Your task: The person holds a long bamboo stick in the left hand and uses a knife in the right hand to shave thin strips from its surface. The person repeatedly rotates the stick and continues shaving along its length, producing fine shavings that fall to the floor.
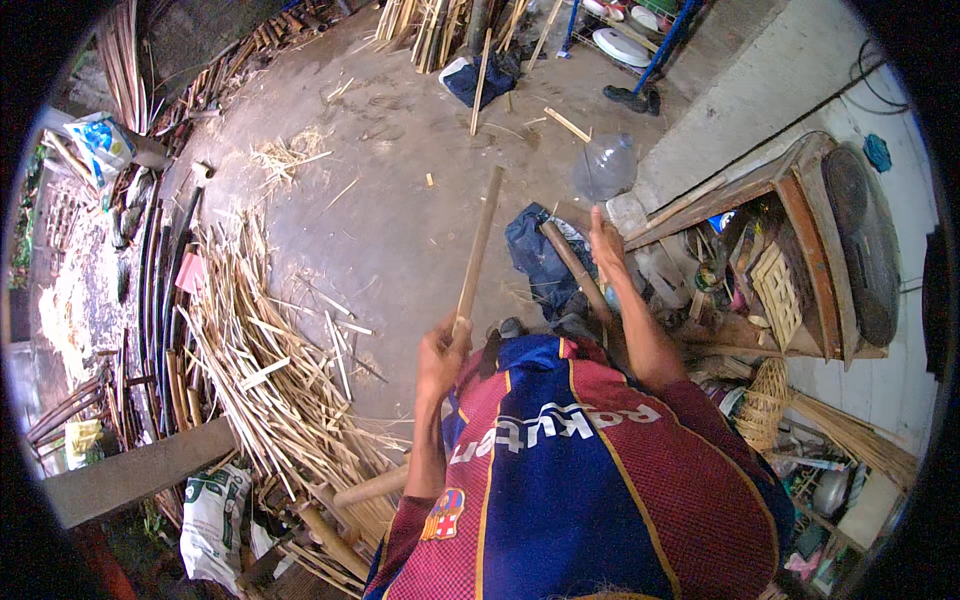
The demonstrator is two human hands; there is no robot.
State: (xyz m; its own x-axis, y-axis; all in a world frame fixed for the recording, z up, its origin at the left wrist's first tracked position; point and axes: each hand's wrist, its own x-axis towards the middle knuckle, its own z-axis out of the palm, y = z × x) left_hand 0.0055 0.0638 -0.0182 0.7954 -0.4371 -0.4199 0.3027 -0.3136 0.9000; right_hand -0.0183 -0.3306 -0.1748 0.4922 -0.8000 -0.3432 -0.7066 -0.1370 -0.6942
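Observation:
My left hand is closed round the lower end of a flat bamboo strip, which points up and away over the floor. Farther forward on the right, my right hand has its fingers curled and its thumb up. What it grips is too unclear to name. Beside that hand a brown, round wooden stick slants from near my legs toward the far left. Beneath the stick lies a crumpled dark blue cloth. A clear plastic bottle stands just beyond my right hand.
A big heap of split bamboo strips spreads along my left. An old wooden cabinet full of odds and ends stands at the right, near a woven basket. More strips and a blue-framed rack are at the far side.

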